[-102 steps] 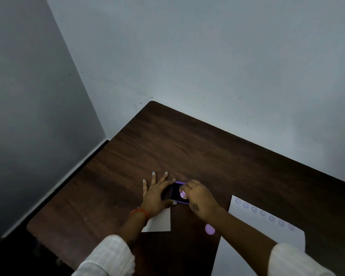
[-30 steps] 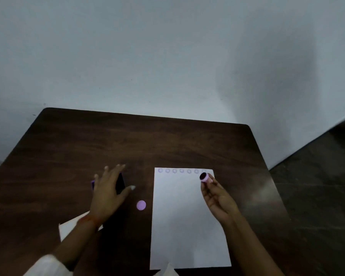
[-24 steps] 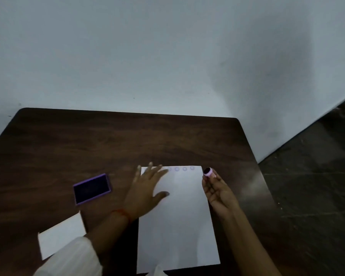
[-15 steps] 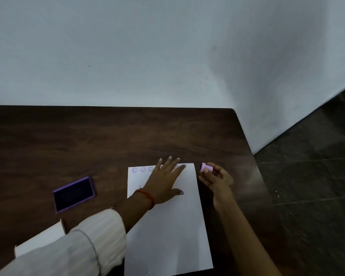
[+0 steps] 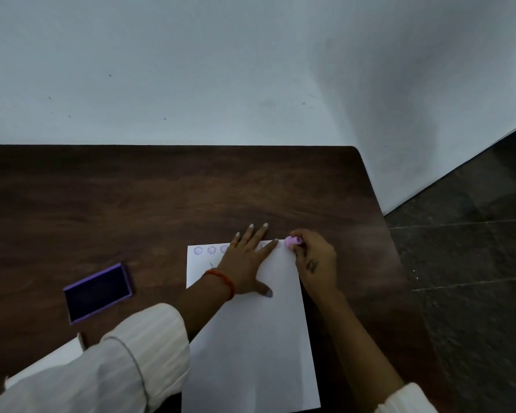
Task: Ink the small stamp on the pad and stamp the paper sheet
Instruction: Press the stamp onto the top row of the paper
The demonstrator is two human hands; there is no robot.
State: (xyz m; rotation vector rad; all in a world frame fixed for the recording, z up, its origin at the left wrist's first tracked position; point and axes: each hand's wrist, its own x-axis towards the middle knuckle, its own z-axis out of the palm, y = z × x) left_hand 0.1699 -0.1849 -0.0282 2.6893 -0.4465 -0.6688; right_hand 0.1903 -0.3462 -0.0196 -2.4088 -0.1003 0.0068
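Observation:
A white paper sheet (image 5: 251, 347) lies on the dark wooden table (image 5: 161, 189), with a row of faint purple round stamp marks (image 5: 204, 250) along its top edge. My left hand (image 5: 248, 263) lies flat on the sheet's upper part, fingers spread, covering some marks. My right hand (image 5: 313, 260) pinches the small pink stamp (image 5: 292, 241) at the sheet's top right corner, tipped onto the paper. The open purple ink pad (image 5: 97, 292) sits on the table to the left of the sheet.
A smaller white paper (image 5: 51, 365) lies at the lower left, partly hidden by my left sleeve. The table's right edge (image 5: 382, 222) runs close to my right hand, with dark floor (image 5: 474, 278) beyond. A pale wall stands behind the table.
My left hand left the ink pad and came to rest flat on the sheet. My right hand carried the stamp from the pad to the sheet's top right corner and turned it down.

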